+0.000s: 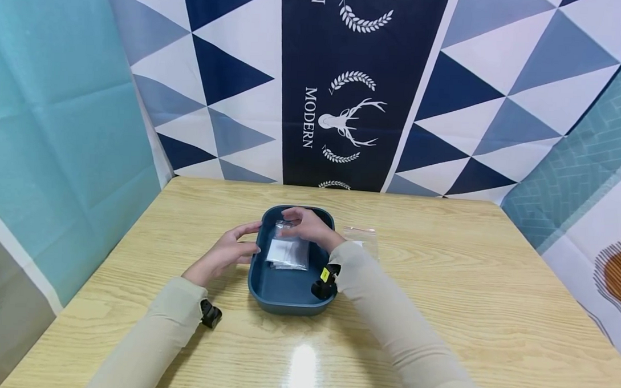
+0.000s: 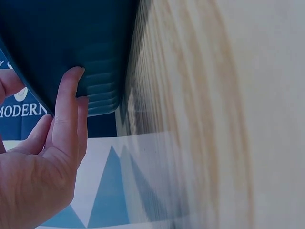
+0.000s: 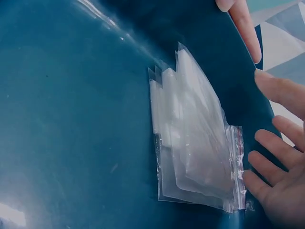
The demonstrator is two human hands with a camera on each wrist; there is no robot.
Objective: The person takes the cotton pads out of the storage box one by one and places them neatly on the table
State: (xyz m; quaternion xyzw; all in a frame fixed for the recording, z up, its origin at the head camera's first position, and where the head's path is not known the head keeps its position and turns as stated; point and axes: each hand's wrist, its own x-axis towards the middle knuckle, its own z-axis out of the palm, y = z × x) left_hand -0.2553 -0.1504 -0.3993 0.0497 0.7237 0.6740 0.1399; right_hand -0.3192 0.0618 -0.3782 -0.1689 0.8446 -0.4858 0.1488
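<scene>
A dark blue bin (image 1: pixel 286 290) with rounded corners stands on the wooden table. Inside it lies a small stack of clear zip bags (image 1: pixel 290 253) with white contents; the right wrist view shows the zip bags (image 3: pixel 195 133) overlapping, their seal strips on one side. My left hand (image 1: pixel 226 253) touches the bin's left wall, fingers extended; in the left wrist view, fingers of that hand (image 2: pixel 52 148) rest against the outer wall. Over the far part of the bin, my right hand (image 1: pixel 311 225) has its fingers spread beside the bags' seal end, with nothing in its grasp.
Another clear zip bag (image 1: pixel 367 239) lies on the table (image 1: pixel 466 279) right of the bin, partly hidden by the right sleeve. A patterned cloth (image 1: pixel 242 100) hangs behind the table's far edge, with blue cloth (image 1: pixel 71 123) along the left.
</scene>
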